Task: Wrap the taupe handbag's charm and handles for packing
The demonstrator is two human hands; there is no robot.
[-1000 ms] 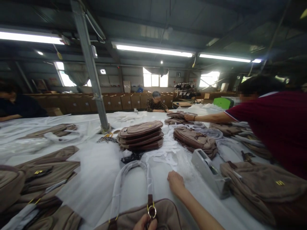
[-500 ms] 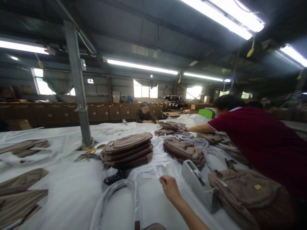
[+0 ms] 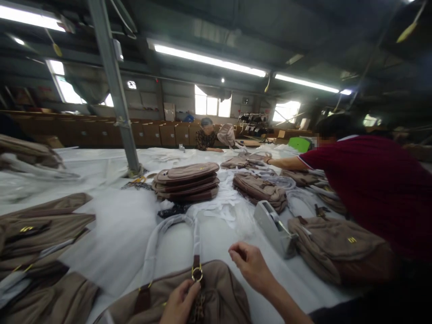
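Observation:
A taupe bag [image 3: 219, 281] lies at the bottom centre, its plastic-wrapped handle [image 3: 153, 243] arching away over the white table covering. My left hand [image 3: 182, 300] is closed on the bag's metal ring and chain [image 3: 197, 274], just below the handle's brown leather tab. To the right, my right hand [image 3: 251, 265] hovers above the table with its fingers curled, touching nothing visible; whether something small is between the fingertips cannot be made out. A grey tape dispenser [image 3: 275, 229] stands beyond it on the right.
Stacked bags [image 3: 187, 180] stand beyond the handle; another bag [image 3: 259, 191] lies right of them. More bags [image 3: 340, 247] cover the right side and left side [image 3: 43, 234]. A metal post [image 3: 118, 90] rises left. A person in red [image 3: 374, 189] leans in from the right; another sits across.
The view has tilted down, showing more of the near bag. My left hand has come into view on its ring. The person across now has a bag raised.

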